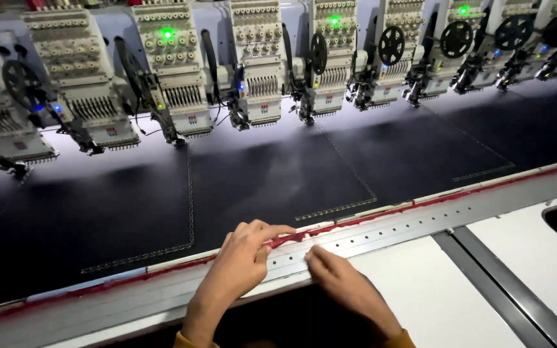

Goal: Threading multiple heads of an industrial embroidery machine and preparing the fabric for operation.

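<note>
Left hand (pixel 243 264) pinches the red strip (pixel 291 237) on the metal rail (pixel 381 232); right hand (pixel 346 283) presses flat nearby, its wrist cut off at the near edge.

— Position of the left hand (pixel 243 258)?

— It was extended forward from the lower edge of view, wrist slightly bent, thumb and forefinger brought together in a pinch, the other fingers curled.

— And the right hand (pixel 343 283)?

— It lay lower and just beside the left, palm down, fingers pointing toward the left hand, fingertips pressed flat. Mustard cuffs showed at both wrists.
</note>
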